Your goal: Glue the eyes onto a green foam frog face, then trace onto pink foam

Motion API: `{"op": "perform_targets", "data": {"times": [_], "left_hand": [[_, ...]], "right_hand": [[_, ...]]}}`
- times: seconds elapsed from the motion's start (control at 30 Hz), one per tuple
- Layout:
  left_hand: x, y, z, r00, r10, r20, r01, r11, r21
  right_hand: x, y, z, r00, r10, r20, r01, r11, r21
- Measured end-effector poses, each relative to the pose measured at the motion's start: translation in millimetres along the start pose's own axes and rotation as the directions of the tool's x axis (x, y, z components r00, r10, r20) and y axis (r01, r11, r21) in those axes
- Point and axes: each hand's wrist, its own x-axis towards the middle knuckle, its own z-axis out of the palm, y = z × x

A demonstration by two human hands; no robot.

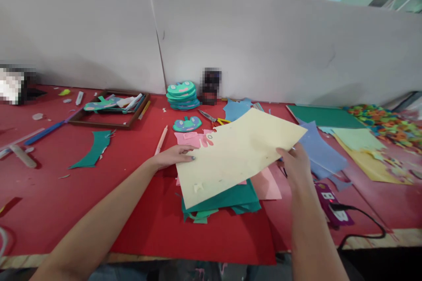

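Note:
A pale yellow foam sheet is lifted at a tilt above a pile of green sheets and pink sheets. My right hand grips the yellow sheet's right edge. At the sheet's left edge, my left hand has its fingers curled over the edge. Beneath and behind the sheet lies a pink cut-out. Farther back, a green frog cut-out rests flat, with a stack of similar frog shapes behind it.
Blue sheets lie right of my right hand; a dark green sheet and colourful scraps beyond. Scissors, a wooden tray of pens, a green curved offcut. A purple device with black cable sits front right. White partition behind.

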Motion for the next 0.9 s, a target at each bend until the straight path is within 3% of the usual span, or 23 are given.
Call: {"op": "perform_targets", "data": {"times": [0.13,0.27,0.33,0.4,0.47,0.53,0.6,0.77,0.9], "left_hand": [[-13,9,-11.1,0.992,0.046,-0.121,-0.041,0.998,0.039],[-31,21,-27.5,0.927,0.066,-0.370,-0.044,0.997,0.067],[-38,23,-35.2,0.888,0.099,-0.449,-0.007,0.979,0.202],[-41,21,-40.4,0.857,0.139,-0.496,0.061,0.929,0.366],[-42,18,-42.3,0.841,0.147,-0.521,0.140,0.871,0.471],[-42,16,-41.8,0.841,0.129,-0.526,0.187,0.842,0.506],[-43,17,-40.6,0.841,0.137,-0.523,0.205,0.815,0.542],[-50,25,-41.5,0.821,0.205,-0.534,0.185,0.789,0.586],[-52,26,-38.3,0.832,0.148,-0.534,0.278,0.723,0.633]], "right_hand": [[-15,-20,-6,0.998,-0.023,0.050,0.017,0.992,0.123],[-31,-33,-11,0.969,0.019,0.247,-0.040,0.996,0.080],[-37,-32,-10,0.932,0.104,0.348,-0.090,0.994,-0.055],[-42,-28,-8,0.870,0.246,0.427,-0.119,0.946,-0.303],[-45,-26,-5,0.794,0.395,0.462,-0.065,0.811,-0.582],[-48,-27,-4,0.755,0.474,0.453,0.030,0.665,-0.746],[-52,-32,-4,0.763,0.489,0.423,0.070,0.589,-0.805],[-65,-54,-10,0.839,0.406,0.362,0.114,0.520,-0.846],[-69,-55,-11,0.800,0.410,0.437,0.243,0.444,-0.862]]}}
